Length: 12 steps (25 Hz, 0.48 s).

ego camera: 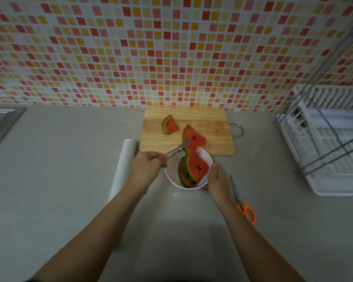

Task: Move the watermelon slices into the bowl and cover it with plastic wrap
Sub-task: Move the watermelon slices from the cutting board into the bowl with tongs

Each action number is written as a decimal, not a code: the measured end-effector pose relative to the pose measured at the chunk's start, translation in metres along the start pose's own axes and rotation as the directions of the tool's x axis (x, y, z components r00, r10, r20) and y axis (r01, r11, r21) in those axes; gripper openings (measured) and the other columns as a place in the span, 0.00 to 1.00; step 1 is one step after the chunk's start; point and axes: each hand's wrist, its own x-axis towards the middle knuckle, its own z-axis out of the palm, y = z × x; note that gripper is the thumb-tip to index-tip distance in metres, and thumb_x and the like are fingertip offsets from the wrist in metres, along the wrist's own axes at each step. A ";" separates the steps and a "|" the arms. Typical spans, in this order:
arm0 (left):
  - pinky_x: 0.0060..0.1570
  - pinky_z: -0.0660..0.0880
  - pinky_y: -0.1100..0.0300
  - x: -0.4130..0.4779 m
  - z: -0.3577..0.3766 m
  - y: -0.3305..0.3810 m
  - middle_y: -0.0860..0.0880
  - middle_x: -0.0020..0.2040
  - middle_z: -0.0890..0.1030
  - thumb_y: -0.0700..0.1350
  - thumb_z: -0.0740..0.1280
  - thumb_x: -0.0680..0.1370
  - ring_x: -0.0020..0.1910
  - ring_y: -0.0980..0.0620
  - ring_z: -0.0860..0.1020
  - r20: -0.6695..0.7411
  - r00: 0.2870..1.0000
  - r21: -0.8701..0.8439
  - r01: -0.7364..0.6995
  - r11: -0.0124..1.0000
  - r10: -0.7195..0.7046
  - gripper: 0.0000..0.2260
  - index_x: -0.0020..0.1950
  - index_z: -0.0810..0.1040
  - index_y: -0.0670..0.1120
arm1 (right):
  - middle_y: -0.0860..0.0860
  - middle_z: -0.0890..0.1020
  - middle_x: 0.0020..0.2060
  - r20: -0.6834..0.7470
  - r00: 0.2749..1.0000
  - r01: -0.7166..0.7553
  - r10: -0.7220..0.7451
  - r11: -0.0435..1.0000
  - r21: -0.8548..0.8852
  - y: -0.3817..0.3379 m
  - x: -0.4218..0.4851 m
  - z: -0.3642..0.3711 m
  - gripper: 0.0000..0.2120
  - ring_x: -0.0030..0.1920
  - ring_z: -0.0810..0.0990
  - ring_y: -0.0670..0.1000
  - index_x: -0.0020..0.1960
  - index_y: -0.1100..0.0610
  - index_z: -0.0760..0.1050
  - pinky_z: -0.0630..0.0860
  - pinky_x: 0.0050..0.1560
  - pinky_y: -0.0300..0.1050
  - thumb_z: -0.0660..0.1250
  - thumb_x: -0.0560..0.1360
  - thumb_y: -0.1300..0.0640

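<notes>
A white bowl (172, 176) stands on the grey counter just in front of a wooden cutting board (212, 127). Several watermelon slices (196, 169) stand on edge inside the bowl. My left hand (148, 166) grips metal tongs (178, 148) whose tips touch a slice (194, 137) at the board's near edge, above the bowl's far rim. A smaller slice (169, 125) lies further back on the board. My right hand (215, 180) holds the bowl's right rim. A roll of plastic wrap (122, 167) lies left of the bowl, partly behind my left forearm.
Orange-handled scissors (242, 200) lie on the counter right of my right forearm. A white dish rack (330, 143) with a metal frame fills the right side. A steel sink edge (0, 123) shows at far left. A tiled wall rises behind the board.
</notes>
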 end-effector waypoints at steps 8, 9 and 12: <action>0.30 0.63 0.64 -0.063 0.021 0.000 0.41 0.39 0.83 0.50 0.63 0.78 0.38 0.44 0.78 0.120 0.967 0.554 -0.252 0.793 0.224 0.16 0.42 0.81 0.38 | 0.56 0.81 0.43 0.016 0.999 -0.046 0.046 0.999 -0.004 0.002 0.000 0.004 0.26 0.38 0.81 0.52 0.55 0.56 0.76 0.73 0.21 0.36 0.46 0.80 0.41; 0.31 0.64 0.63 -0.064 0.022 0.004 0.41 0.38 0.82 0.51 0.61 0.79 0.37 0.44 0.77 0.137 0.955 0.618 -0.289 0.731 0.263 0.18 0.40 0.79 0.39 | 0.56 0.81 0.42 0.010 0.999 -0.044 0.044 0.999 -0.009 0.002 0.000 0.004 0.25 0.37 0.81 0.51 0.54 0.55 0.75 0.73 0.21 0.35 0.46 0.80 0.41; 0.28 0.61 0.60 -0.062 0.012 0.014 0.46 0.32 0.73 0.52 0.59 0.79 0.31 0.48 0.71 0.147 0.932 0.689 -0.337 0.641 0.332 0.17 0.35 0.71 0.43 | 0.59 0.81 0.40 0.010 0.999 -0.032 0.032 0.999 -0.003 0.004 0.000 0.004 0.27 0.31 0.81 0.48 0.49 0.59 0.77 0.73 0.21 0.36 0.46 0.80 0.41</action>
